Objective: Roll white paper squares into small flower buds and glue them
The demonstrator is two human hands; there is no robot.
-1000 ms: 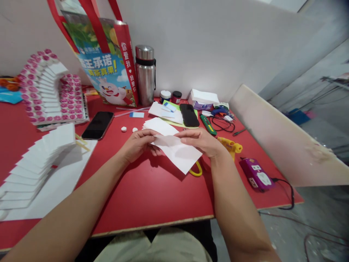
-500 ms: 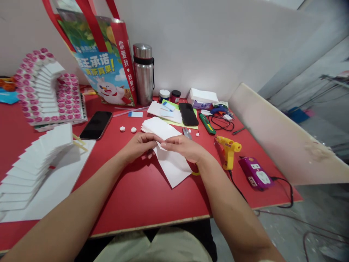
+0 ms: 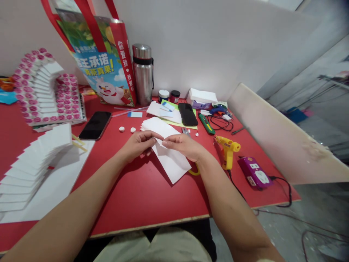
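Over the middle of the red table (image 3: 141, 196), my left hand (image 3: 137, 143) and my right hand (image 3: 183, 145) meet at the top edge of a white paper sheet (image 3: 171, 162). Each hand pinches that edge between thumb and fingers, fingertips almost touching. The sheet hangs down towards me and rests on the table. Just behind it lies a stack of white paper sheets (image 3: 155, 125). A yellow scissors handle (image 3: 194, 171) pokes out from under my right wrist.
A yellow glue gun (image 3: 228, 150) and purple power strip (image 3: 254, 173) lie at right. Two black phones (image 3: 95, 124) (image 3: 187, 114), a steel flask (image 3: 143, 74), a printed shopping bag (image 3: 105, 62), fanned white cards (image 3: 32, 163) and pink-dotted card stacks (image 3: 46, 87) surround the work area.
My right hand slid left along the sheet's top edge until it met the left hand. The sheet swung from lying out to the right to hanging nearer me. The glue gun came into view.
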